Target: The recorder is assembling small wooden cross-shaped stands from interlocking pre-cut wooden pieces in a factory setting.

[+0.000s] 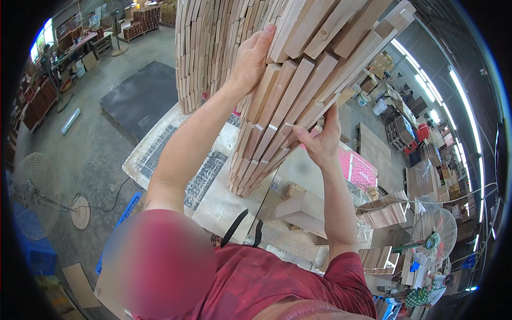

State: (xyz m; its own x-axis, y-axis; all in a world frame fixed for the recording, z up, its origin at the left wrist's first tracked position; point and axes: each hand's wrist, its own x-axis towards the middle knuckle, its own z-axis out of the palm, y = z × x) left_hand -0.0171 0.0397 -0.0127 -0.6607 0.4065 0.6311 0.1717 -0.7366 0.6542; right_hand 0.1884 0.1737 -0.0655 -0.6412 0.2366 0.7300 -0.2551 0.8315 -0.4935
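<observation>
A tall stack of wooden strips (288,90) stands on end in front of me, its pale brown pieces packed side by side in layers. My left hand (253,61) presses against the stack's left side, some of its fingers hidden from view. Lower down, my right hand (322,141) grips the right edge, thumb on the near face and fingers wrapped around the side. Between them the two hands clasp the stack. Its lower end comes down at a pale worktable (218,216). Directly behind and to the left rises another stack of wooden strips (194,53).
A dark flat sheet (141,96) lies on the floor at the left. Standing fans (37,186) are on both sides, the right one (431,240) beside wood piles. A pink patterned sheet (360,170) and a wooden block (304,210) lie right of the stack. A person (426,290) is at far right.
</observation>
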